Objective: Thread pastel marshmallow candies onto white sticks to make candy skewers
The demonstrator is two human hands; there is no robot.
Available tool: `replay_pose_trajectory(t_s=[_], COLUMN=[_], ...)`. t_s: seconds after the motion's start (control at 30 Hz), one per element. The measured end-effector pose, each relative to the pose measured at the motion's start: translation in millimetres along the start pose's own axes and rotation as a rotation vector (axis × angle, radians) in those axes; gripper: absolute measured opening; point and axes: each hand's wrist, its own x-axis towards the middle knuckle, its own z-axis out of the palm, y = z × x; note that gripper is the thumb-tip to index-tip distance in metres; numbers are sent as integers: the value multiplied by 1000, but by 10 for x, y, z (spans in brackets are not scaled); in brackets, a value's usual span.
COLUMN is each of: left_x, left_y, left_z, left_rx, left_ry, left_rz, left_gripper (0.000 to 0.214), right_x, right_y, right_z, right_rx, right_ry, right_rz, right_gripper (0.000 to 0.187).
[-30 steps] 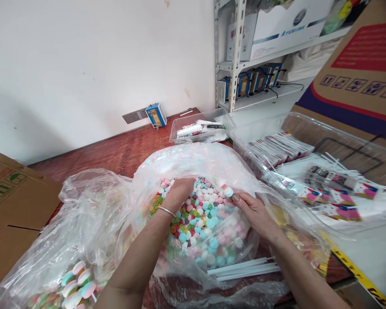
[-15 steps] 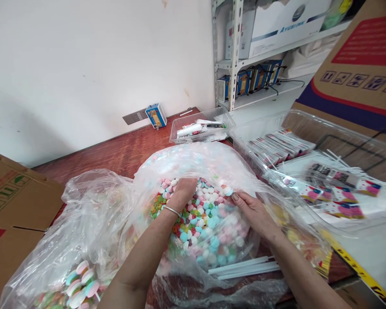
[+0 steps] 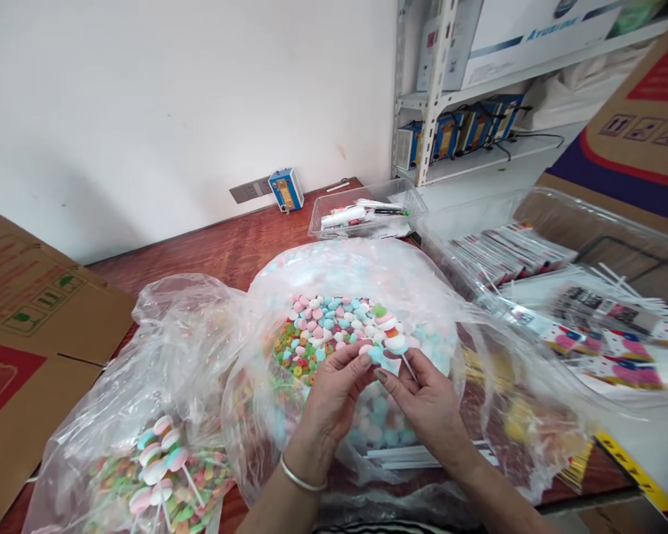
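Observation:
My right hand (image 3: pixel 431 404) pinches the thin white stick of a candy skewer (image 3: pixel 394 340), which leans up to the left. Stacked pieces in white, orange and pink make up the skewer, with a green one at its top. Beside it my left hand (image 3: pixel 337 397), wearing a bangle, closes thumb and fingers on pink and blue candies (image 3: pixel 374 353). Both hands are over an open clear plastic bag (image 3: pixel 361 267) full of loose candies (image 3: pixel 323 322) in pink, white, blue and green. White sticks (image 3: pixel 404 456) lie at the bag's near side.
More finished-looking candy skewers (image 3: pixel 159 460) lie on a plastic bag (image 3: pixel 172 356) at left. A clear bin (image 3: pixel 534 196) with packets stands at right, a small tray (image 3: pixel 315 222) behind. Cardboard boxes (image 3: pixel 38 326) flank the table (image 3: pixel 211 252); a shelf (image 3: pixel 437 81) stands beyond.
My left hand has come out of the candy bag with candies in its fingers and moved beside my right hand. The right hand has shifted inward with the skewer, and the view has turned left.

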Motion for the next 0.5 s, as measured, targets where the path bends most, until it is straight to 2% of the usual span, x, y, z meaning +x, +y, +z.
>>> replay_pose_trajectory(t_s=[0.17,0.37,0.5], left_x=[-134,-93,-80], left_y=[-88,-161,-213], left_z=[31,7,26], left_rx=[-84,-155,-168], left_ry=[15,104,125], left_rz=[42,52,79], left_gripper=[32,30,28], right_x=[-23,-56,-40], right_y=[18,-59,-124], right_z=[18,-19,4], right_rx=[33,-259,-273], right_ry=[-43,-38,-43], right_rz=[-19,-71,-56], right_gripper=[26,14,13])
